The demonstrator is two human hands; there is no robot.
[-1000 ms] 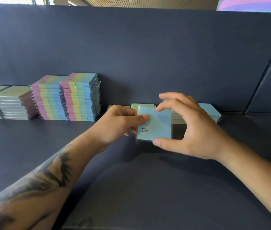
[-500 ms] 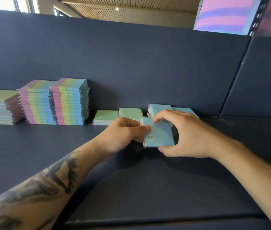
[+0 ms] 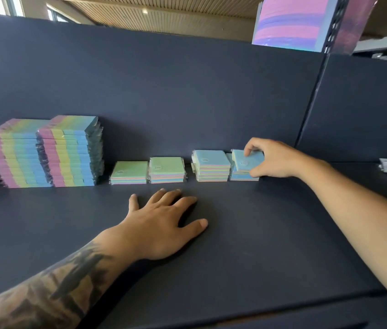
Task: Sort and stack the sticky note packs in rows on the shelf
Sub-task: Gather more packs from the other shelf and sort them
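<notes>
Right hand (image 3: 275,160) grips blue pack (image 3: 247,160), tilted, atop rightmost low stack (image 3: 243,175) by shelf (image 3: 259,233) back wall. Left hand (image 3: 161,224) flat on shelf, fingers spread, holding nothing. 2 green stacks (image 3: 149,172) and 2 tall striped stacks (image 3: 45,153) to left.

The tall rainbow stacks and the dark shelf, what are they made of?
The tall rainbow stacks look like paper notes wrapped in clear shiny plastic: crinkly film edges glint down their sides. The dark shelf looks like a matte, dull board, maybe painted or cloth-covered; it gives no shine, so I can't tell which.
</notes>
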